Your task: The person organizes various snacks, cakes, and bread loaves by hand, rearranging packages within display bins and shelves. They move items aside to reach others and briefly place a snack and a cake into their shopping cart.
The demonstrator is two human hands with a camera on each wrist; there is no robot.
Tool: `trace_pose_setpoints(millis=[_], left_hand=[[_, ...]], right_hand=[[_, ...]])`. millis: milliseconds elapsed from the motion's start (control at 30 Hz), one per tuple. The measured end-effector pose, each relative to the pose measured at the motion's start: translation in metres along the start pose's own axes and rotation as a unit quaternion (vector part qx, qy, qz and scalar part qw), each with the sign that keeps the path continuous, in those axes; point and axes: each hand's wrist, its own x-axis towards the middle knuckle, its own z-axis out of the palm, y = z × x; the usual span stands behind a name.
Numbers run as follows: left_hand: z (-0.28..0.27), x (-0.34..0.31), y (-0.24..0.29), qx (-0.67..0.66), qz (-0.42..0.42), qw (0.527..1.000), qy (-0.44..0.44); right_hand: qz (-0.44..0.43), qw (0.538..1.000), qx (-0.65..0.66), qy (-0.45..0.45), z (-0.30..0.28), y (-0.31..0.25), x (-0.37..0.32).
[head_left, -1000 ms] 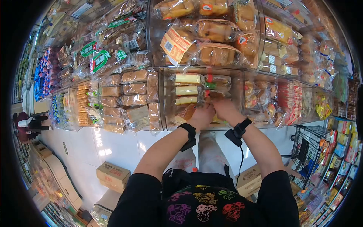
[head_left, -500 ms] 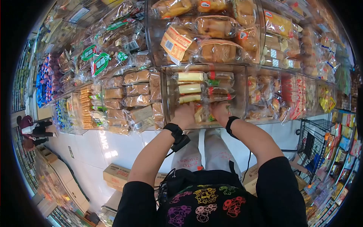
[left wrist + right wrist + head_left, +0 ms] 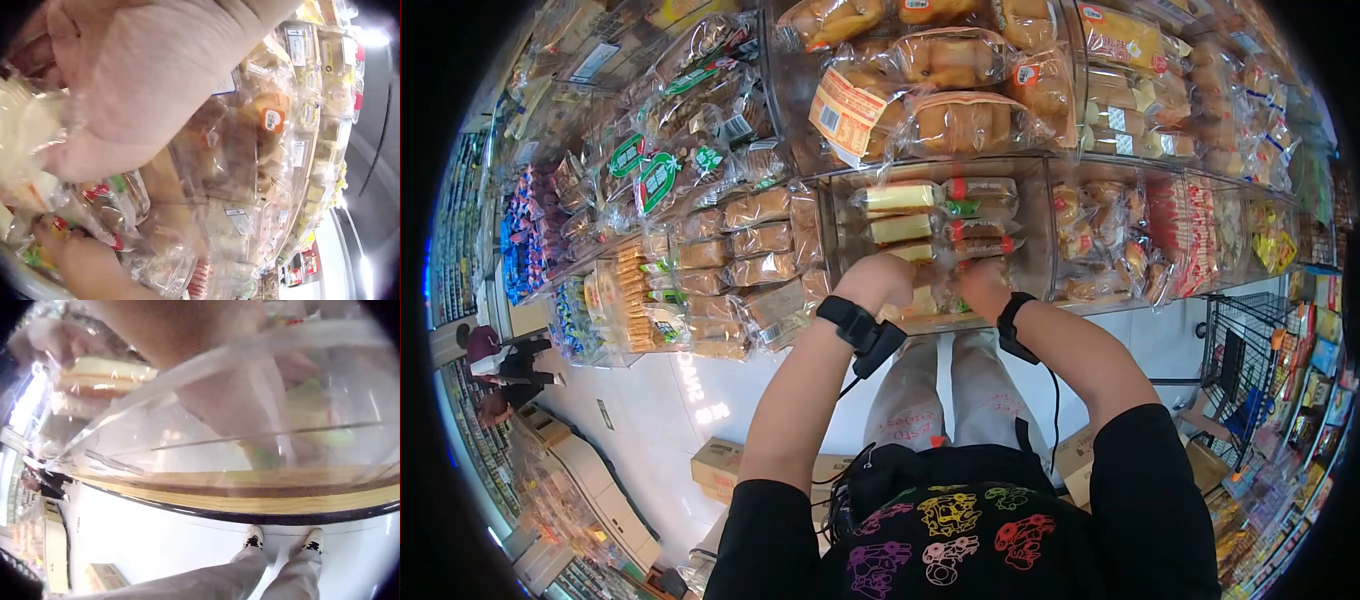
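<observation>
My left hand [image 3: 880, 280] is over the front left of a clear plastic bin. It grips a wrapped pale sandwich bread [image 3: 25, 125], whose layers with an orange filling show edge-on in the right wrist view [image 3: 103, 378]. My right hand [image 3: 985, 287] is low at the bin's front, its fingers curled at a wrapped packet with yellow and green print [image 3: 312, 409], seen through the clear front panel [image 3: 194, 444]. Behind the hands lie a column of pale wrapped breads [image 3: 900, 198] and a column of darker ones with red labels [image 3: 983, 228].
Bagged loaves [image 3: 965, 125] fill the bin above. Wrapped brown breads [image 3: 760, 237] crowd the left bin; small bagged pastries [image 3: 1090, 235] are at right. A black shopping cart [image 3: 1235, 350] stands at right, and cardboard boxes [image 3: 718, 465] are on the floor.
My hands, close together one second ago, have parted. My left hand moved left, down to the bin's front, then rose slightly; my right hand stays low at the front.
</observation>
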Motion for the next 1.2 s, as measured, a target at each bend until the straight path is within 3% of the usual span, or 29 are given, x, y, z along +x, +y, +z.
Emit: trace_pose_setpoints(millis=[133,200,300,433,500,633,700,733,767,800,833,967,1033,1067,1133,1200], left_hand=[[0.013,0.015,0.004,-0.023,0.061,0.994,0.083],[0.008,-0.001,0.026,-0.013,-0.057,0.995,0.078],[0.030,-0.001,0.046,0.042,-0.122,0.986,0.105],[0.049,0.027,0.035,0.102,-0.109,0.981,0.126],[0.037,0.015,0.037,0.119,-0.083,0.980,0.138],[0.015,-0.001,0.038,0.153,-0.021,0.966,0.207],[0.021,0.004,0.029,0.119,-0.005,0.962,0.245],[0.026,0.009,0.024,0.085,0.012,0.956,0.280],[0.035,0.015,0.018,0.083,0.015,0.956,0.282],[0.044,0.021,0.011,0.056,-0.014,0.971,0.231],[0.053,0.027,0.005,0.030,-0.044,0.983,0.178],[0.064,0.032,0.003,0.051,-0.060,0.978,0.191],[0.071,0.037,0.000,0.060,-0.057,0.967,0.241],[0.069,0.037,0.001,0.059,-0.057,0.967,0.243],[0.064,0.037,0.001,0.070,-0.083,0.967,0.232],[0.063,0.038,0.002,0.055,-0.101,0.964,0.239]], right_hand=[[0.023,0.999,-0.004,-0.044,0.006,-0.009,0.012],[0.052,0.996,-0.033,-0.057,0.010,-0.011,0.013],[0.049,0.996,-0.047,-0.054,0.019,-0.015,0.025],[0.074,0.995,0.003,-0.065,0.016,-0.018,0.039],[0.022,0.999,-0.008,-0.041,0.001,-0.014,0.021],[0.016,0.993,-0.104,-0.051,0.012,-0.016,0.022],[-0.022,0.997,-0.040,0.059,0.006,-0.007,0.006],[-0.020,0.997,-0.042,0.056,0.011,0.000,0.005],[-0.083,0.993,0.030,0.072,0.015,0.010,0.008],[-0.146,0.980,0.102,0.088,0.002,0.020,0.004],[-0.186,0.978,0.094,0.010,-0.013,0.034,0.002],[-0.113,0.981,0.121,0.101,0.008,0.034,0.013],[0.006,0.991,0.083,0.101,0.033,0.013,0.026],[0.006,0.992,0.081,0.101,0.036,0.010,0.020],[-0.012,0.981,0.022,0.191,0.040,0.011,0.010],[-0.006,0.987,0.020,0.160,0.037,0.017,0.014]])
